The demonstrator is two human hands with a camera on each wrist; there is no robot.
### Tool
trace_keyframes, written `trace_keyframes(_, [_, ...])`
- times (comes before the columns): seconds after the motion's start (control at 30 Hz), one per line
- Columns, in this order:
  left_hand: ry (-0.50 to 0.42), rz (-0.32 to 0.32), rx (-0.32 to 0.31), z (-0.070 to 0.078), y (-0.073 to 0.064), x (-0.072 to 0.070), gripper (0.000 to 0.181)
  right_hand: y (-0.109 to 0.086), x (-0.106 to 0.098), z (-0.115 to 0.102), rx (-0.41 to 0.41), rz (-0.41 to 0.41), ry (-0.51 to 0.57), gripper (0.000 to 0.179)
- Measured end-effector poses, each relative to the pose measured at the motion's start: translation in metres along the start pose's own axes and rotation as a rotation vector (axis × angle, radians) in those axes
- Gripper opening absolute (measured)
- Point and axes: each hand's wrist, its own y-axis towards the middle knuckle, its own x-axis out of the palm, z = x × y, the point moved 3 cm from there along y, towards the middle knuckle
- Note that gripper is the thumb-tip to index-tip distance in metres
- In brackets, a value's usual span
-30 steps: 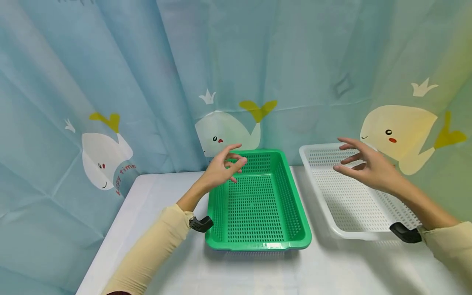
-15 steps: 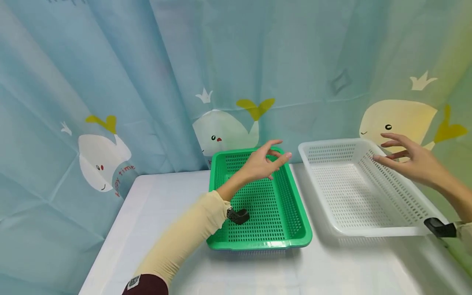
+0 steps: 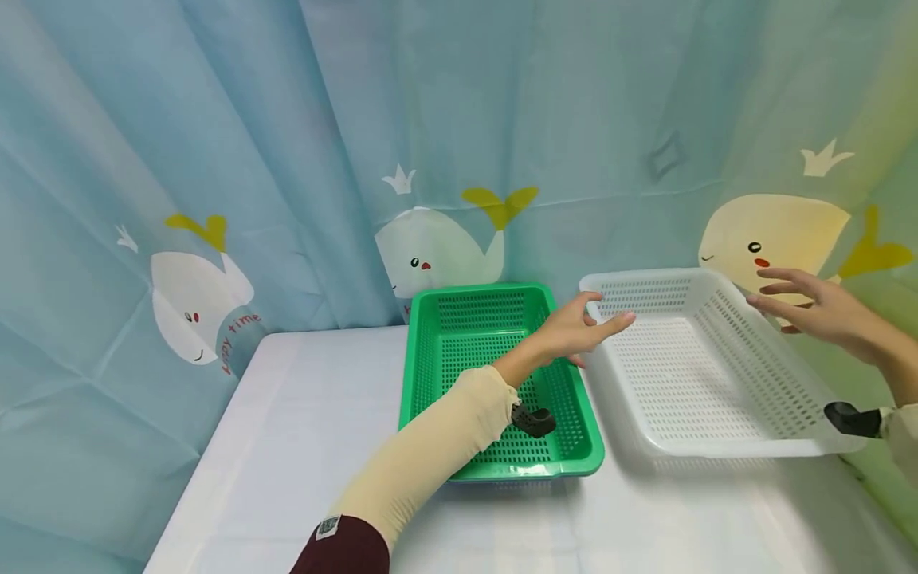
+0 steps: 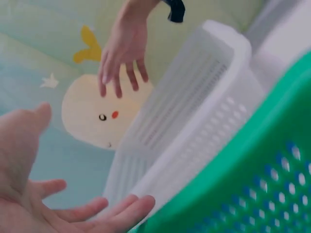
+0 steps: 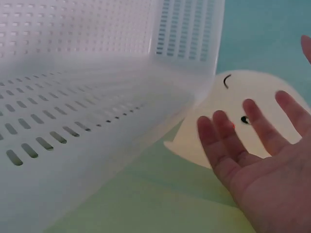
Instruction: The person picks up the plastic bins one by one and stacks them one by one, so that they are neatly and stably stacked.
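Note:
Two perforated plastic baskets lie side by side in the head view, a green basket [image 3: 502, 470] in the middle and a white basket [image 3: 746, 448] to its right. My left hand [image 3: 574, 328] hovers over the gap between them, fingers spread and holding nothing. In the left wrist view that hand [image 4: 29, 179] is apart from the white basket's near wall [image 4: 204, 131]. My right hand [image 3: 825, 307] is at the white basket's right side, fingers relaxed and nothing in them. The right wrist view has its open palm [image 5: 277, 189] beside the white basket's wall [image 5: 97, 160], not touching it.
A white-covered table [image 3: 315, 399] carries both baskets. Behind it hangs a blue-green curtain [image 3: 287, 159] printed with whales, close to the baskets' far ends. A dark camera band [image 3: 534, 421] sits on the left wrist and another [image 3: 853, 418] on the right.
My left hand has swept right, from the green basket's far left corner to the gap between the baskets. My right hand has moved right, from above the white basket to its right side.

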Motion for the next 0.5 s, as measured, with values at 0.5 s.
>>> trace_keyframes(0.5, [-0.192,0.088,-0.194,-0.004,0.016,0.03,0.073,0.0,0.008,0.046,0.143,-0.249,0.122,0.075])
